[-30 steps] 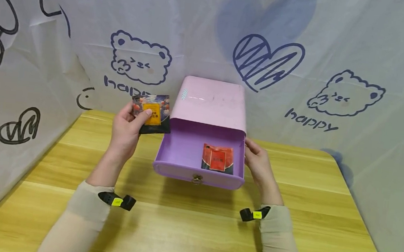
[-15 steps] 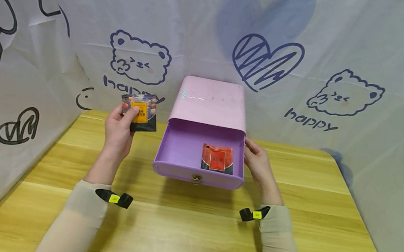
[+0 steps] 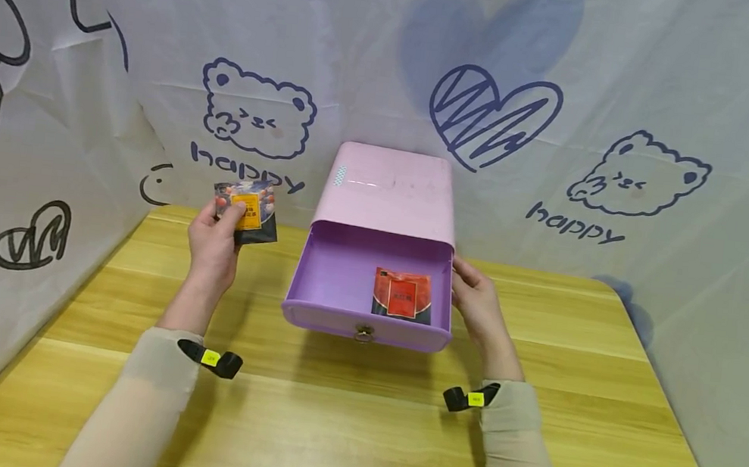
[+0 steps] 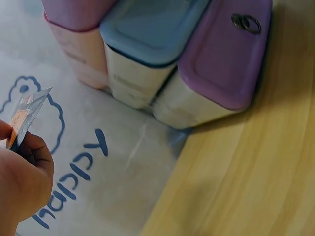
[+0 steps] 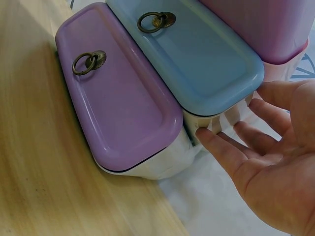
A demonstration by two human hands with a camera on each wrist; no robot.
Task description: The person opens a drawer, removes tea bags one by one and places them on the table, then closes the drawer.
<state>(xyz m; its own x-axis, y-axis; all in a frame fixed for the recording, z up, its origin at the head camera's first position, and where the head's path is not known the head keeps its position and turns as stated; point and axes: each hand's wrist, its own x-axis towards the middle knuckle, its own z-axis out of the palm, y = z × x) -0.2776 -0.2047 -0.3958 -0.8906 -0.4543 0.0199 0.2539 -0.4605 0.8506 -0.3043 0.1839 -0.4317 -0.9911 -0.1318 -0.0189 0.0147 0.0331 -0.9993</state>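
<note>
Square dark glossy sachet with a yellow label (image 3: 253, 213) is being held up to the left of the pink-topped, box-shaped cabinet (image 3: 389, 189), apart from it. The left hand (image 3: 212, 243) is pinching it near one edge between thumb and fingers. The head view is showing its printed face, while the left wrist view is showing it almost edge-on. The right hand (image 3: 480, 298) is spreading its fingers (image 5: 224, 147) wide; the right wrist view is showing their tips resting against the cabinet's whitish side, while the head view is hiding some of them.

The pulled-out purple top drawer (image 3: 336, 271) is containing a square red-and-dark sachet (image 3: 402, 295), which is lying toward the right end, beside the front wall. Only the head view is showing these contents. Both wrist views are revealing two closed drawers beneath: a pale blue middle drawer (image 5: 206, 64) and a purple bottom drawer (image 5: 128, 103). The cabinet is standing on the yellowish wood-grained counter (image 3: 354, 429).
</note>
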